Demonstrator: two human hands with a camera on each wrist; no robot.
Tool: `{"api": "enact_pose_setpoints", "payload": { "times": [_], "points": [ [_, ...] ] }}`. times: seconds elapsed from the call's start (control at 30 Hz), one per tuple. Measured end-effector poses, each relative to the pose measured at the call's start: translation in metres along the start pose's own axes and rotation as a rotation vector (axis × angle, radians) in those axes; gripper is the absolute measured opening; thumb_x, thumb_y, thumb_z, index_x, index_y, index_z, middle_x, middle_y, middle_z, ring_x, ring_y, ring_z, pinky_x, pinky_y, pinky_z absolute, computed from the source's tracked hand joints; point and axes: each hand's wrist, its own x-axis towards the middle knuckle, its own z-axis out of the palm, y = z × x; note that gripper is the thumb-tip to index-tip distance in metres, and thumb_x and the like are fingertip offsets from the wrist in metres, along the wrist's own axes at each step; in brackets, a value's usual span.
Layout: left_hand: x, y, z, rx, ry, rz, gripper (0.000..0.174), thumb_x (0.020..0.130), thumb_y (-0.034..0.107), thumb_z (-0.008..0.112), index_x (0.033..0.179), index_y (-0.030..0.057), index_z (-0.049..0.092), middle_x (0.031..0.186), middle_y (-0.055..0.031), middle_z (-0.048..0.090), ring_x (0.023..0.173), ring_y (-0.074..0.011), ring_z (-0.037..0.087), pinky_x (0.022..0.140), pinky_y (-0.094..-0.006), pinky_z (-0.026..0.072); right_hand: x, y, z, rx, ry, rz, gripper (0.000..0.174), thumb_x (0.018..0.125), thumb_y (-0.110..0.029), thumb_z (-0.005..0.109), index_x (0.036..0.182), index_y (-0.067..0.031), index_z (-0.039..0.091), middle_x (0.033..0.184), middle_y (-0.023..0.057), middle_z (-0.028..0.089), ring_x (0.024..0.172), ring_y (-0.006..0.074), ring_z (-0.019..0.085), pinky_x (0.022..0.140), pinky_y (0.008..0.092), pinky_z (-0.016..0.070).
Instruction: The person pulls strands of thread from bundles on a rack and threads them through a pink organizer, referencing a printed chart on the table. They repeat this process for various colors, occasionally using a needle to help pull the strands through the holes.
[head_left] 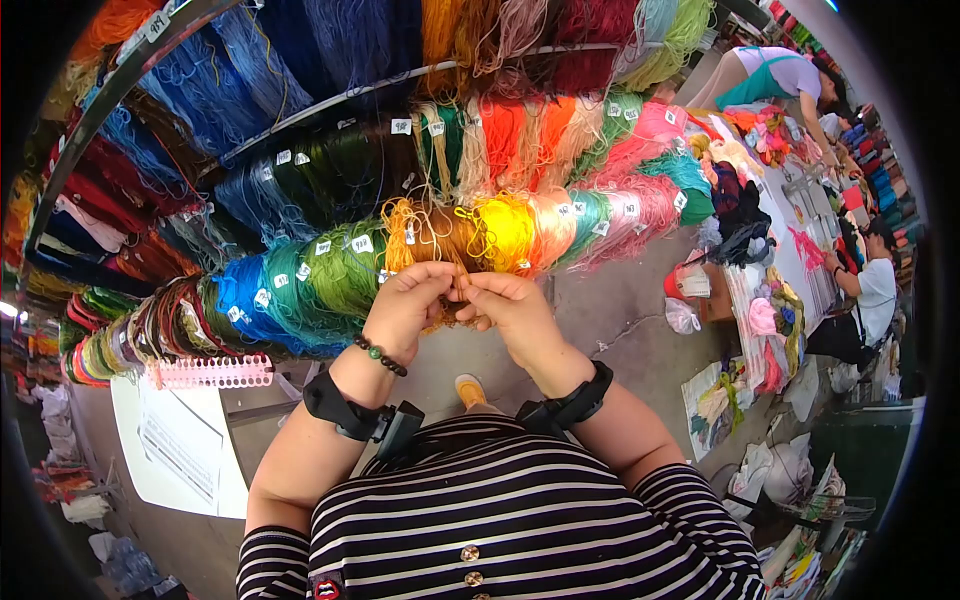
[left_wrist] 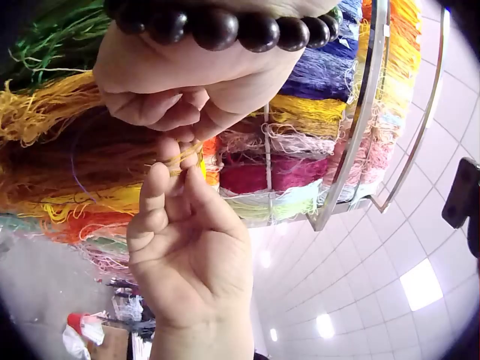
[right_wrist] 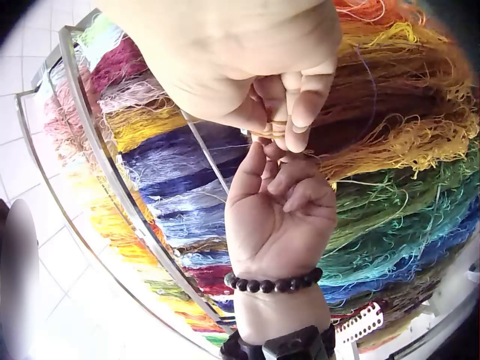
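Observation:
My left hand, with a dark bead bracelet on its wrist, meets my right hand in front of the hanging thread skeins. Between their fingertips runs a thin golden-yellow thread, pinched by both hands. In the right wrist view the thread crosses the right fingers, and the left thumb and fingers sit right below it. Directly behind the hands hang a brown skein and an orange-gold skein, with a bright yellow skein to their right.
Many numbered skeins, such as green and blue ones, fill the racks, whose metal rail curves overhead. A pink holed strip hangs at left above a white sheet. Two people work at a table on the right.

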Motion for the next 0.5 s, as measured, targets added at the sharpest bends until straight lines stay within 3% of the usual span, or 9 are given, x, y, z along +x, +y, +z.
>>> {"api": "enact_pose_setpoints", "payload": {
  "times": [0.1,0.2,0.3,0.4,0.5],
  "points": [
    [0.001,0.004,0.003,0.018,-0.006,-0.018,0.016,0.093,0.015,0.057,0.104,0.0082,0.066,0.077,0.006,0.06,0.056,-0.0014,0.039,0.049,-0.0171,0.0252,0.0,0.002,0.0,-0.067,0.005,-0.017,0.023,0.094,-0.016,0.059,0.112,-0.0044,0.066,0.1,0.0003,0.069,0.08,0.0088,0.064,0.065,0.0207,0.0456],
    [-0.002,0.009,0.008,0.035,0.014,-0.042,0.015,0.095,0.018,0.058,0.102,0.0087,0.067,0.078,0.0061,0.06,0.057,-0.0016,0.041,0.049,-0.017,0.0273,0.003,0.018,-0.002,-0.235,0.021,-0.162,0.022,0.093,-0.015,0.058,0.109,-0.0022,0.067,0.094,0.0008,0.07,0.079,0.0136,0.066,0.067,0.0251,0.0506],
    [-0.004,0.003,0.004,0.098,0.078,0.001,0.014,0.095,0.02,0.058,0.099,0.0091,0.066,0.081,0.0054,0.062,0.059,-0.0026,0.046,0.051,-0.0172,0.0328,-0.007,-0.005,-0.002,-0.946,0.239,-0.613,0.026,0.088,-0.01,0.059,0.112,-0.0029,0.066,0.105,0.0051,0.069,0.093,0.0233,0.066,0.082,0.0356,0.0514],
    [-0.011,0.0,0.003,0.177,0.107,0.074,0.012,0.097,0.019,0.055,0.094,0.0096,0.062,0.078,0.0041,0.061,0.059,-0.0052,0.049,0.053,-0.019,0.0371,-0.001,-0.046,-0.002,-1.331,0.129,-0.987,0.038,0.084,-0.01,0.057,0.121,-0.0051,0.06,0.126,0.0092,0.06,0.118,0.0284,0.055,0.101,0.0439,0.0405],
    [-0.012,-0.004,-0.008,0.163,0.044,0.025,0.013,0.098,0.017,0.053,0.094,0.0089,0.062,0.073,0.0026,0.059,0.06,-0.0065,0.051,0.054,-0.02,0.0376,0.024,-0.04,0.003,-1.556,-0.052,-1.022,0.048,0.084,-0.014,0.053,0.131,-0.0066,0.052,0.142,0.0091,0.047,0.134,0.0259,0.04,0.112,0.0451,0.026]
  ]
}}
